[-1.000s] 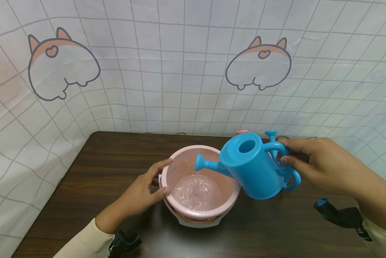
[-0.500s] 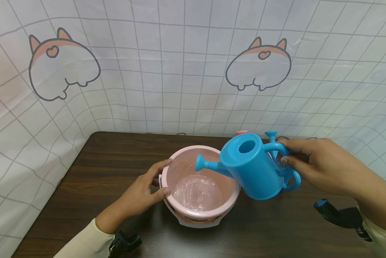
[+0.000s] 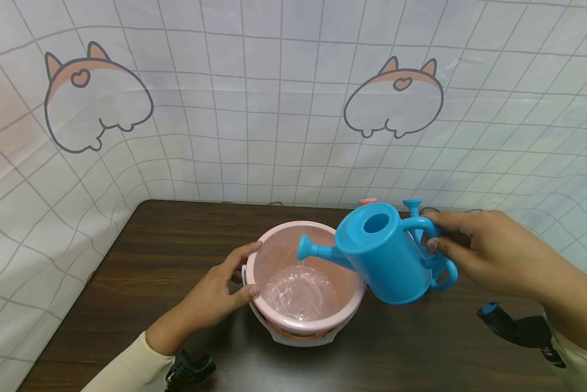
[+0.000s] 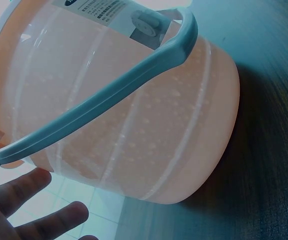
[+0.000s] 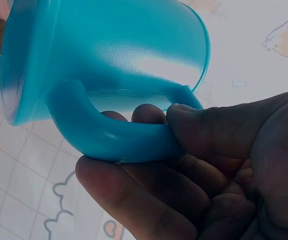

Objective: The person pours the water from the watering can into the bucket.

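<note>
1. Two hands at work over a dark wood-grain worktop (image 3: 141, 256).
2. Right hand (image 3: 489, 253): grasps the handle of a blue watering can (image 3: 384, 256). In the right wrist view the thumb lies on top of the handle (image 5: 128, 140) and the fingers (image 5: 133, 200) curl under it.
3. Watering can: held in the air, tilted to the left, with its spout (image 3: 315, 251) over the mouth of a pink bucket (image 3: 344, 305). Round filling hole (image 3: 375, 222) faces up and toward the camera. A thin stream of water drops from the spout into the bucket.
4. Pink bucket: stands on the worktop near its middle, just left of and below the can. Clear rippled water (image 3: 300, 291) covers its bottom. Its pale handle (image 4: 108, 100) hangs down along the side wall in the left wrist view.
5. Left hand (image 3: 215, 291): holds the bucket's left rim, thumb over the near edge and fingers curved along the far side of the rim.
6. Backdrop: white gridded cloth (image 3: 254, 109) printed with cartoon animal shapes, hung behind and to both sides of the worktop.
7. Small pink item (image 3: 367, 201) at the rear edge of the worktop, mostly hidden behind the can; kind cannot be told.
8. Black wrist straps (image 3: 519, 326) on both arms, near the lower edge of the head view.
</note>
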Action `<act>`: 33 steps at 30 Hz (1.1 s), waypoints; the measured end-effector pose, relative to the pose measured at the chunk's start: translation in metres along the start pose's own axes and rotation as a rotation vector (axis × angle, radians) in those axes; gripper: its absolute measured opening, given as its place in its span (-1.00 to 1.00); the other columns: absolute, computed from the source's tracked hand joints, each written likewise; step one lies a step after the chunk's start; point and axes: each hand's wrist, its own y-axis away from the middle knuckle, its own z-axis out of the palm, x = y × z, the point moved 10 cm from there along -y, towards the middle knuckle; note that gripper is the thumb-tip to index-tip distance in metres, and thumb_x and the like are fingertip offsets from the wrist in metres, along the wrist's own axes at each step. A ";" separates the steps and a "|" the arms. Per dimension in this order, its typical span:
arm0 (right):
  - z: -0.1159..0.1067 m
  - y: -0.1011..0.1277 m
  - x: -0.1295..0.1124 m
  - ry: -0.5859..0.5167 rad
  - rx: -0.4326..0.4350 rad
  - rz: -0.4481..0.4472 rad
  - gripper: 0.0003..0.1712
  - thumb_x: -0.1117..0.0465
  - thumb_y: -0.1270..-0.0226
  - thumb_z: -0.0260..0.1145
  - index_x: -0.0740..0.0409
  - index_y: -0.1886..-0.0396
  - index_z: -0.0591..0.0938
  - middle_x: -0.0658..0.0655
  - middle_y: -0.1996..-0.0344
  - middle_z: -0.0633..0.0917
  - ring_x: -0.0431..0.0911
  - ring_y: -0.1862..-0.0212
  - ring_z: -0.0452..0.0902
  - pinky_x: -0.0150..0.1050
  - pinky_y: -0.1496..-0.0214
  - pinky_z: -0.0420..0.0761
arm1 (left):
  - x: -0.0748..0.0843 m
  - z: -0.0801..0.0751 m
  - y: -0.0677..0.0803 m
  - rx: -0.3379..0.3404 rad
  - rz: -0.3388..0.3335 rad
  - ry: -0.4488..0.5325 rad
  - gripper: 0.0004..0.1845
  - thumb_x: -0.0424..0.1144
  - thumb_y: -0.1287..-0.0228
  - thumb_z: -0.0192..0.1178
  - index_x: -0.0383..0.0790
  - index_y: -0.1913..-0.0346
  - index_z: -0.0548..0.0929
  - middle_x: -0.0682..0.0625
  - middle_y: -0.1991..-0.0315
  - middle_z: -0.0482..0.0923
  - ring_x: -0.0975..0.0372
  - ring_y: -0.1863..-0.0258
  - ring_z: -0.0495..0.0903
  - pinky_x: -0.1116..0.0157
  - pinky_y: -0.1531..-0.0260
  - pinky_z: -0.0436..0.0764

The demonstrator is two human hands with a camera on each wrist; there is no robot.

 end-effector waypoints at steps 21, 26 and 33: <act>0.000 -0.002 0.000 -0.008 -0.009 -0.009 -0.40 0.39 -0.21 0.51 0.35 -0.27 0.61 0.19 0.04 0.77 -0.32 0.38 0.53 -0.31 0.39 0.54 | -0.001 0.001 0.000 0.000 -0.010 -0.005 -0.24 0.08 -0.42 0.23 0.15 -0.59 0.18 -0.04 -0.14 0.58 0.25 0.13 0.67 0.00 0.10 0.65; 0.000 -0.002 0.000 -0.028 -0.009 -0.003 -0.42 0.40 -0.23 0.50 0.33 -0.27 0.62 0.17 0.06 0.78 -0.32 0.40 0.52 -0.32 0.42 0.53 | -0.002 0.000 0.000 -0.001 -0.010 -0.002 -0.24 0.09 -0.43 0.23 0.15 -0.59 0.18 -0.02 -0.15 0.57 0.25 0.13 0.67 0.00 0.08 0.65; -0.001 -0.003 0.000 -0.031 -0.008 -0.007 -0.43 0.41 -0.22 0.50 0.32 -0.26 0.63 0.14 0.09 0.78 -0.33 0.40 0.52 -0.32 0.41 0.54 | -0.001 -0.001 -0.001 -0.002 -0.008 0.000 -0.24 0.12 -0.43 0.22 0.13 -0.58 0.18 -0.02 -0.15 0.58 0.24 0.13 0.68 0.03 0.08 0.65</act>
